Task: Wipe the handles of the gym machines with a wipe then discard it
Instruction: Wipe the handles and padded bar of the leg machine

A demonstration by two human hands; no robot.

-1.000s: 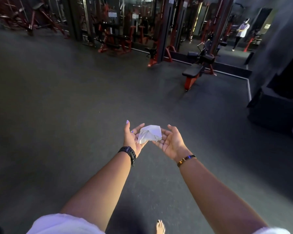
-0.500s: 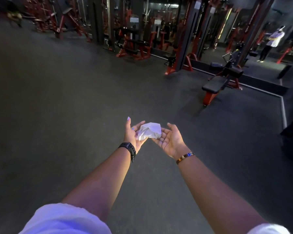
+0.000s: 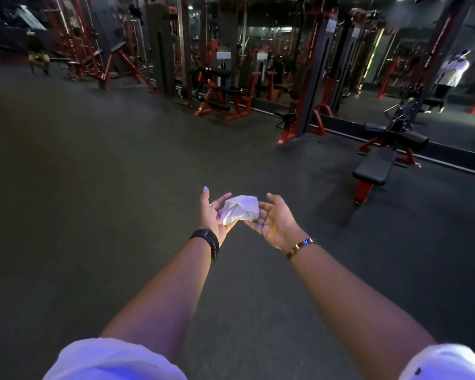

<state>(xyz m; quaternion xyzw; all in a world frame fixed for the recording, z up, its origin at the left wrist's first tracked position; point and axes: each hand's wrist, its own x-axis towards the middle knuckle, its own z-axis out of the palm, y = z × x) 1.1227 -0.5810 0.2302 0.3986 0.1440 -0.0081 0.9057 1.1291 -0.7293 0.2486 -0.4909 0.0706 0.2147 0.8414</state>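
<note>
Head view: wipe (image 3: 240, 209) lies across upturned fingers (image 3: 222, 199).

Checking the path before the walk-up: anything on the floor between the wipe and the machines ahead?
Nothing visible. The wipe rests between the left hand and the right hand. Bare floor runs from there to the red machines. The bench stands off to the right, clear of a straight line ahead.

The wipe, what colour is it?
White. The wipe shows best in the head view.
</note>
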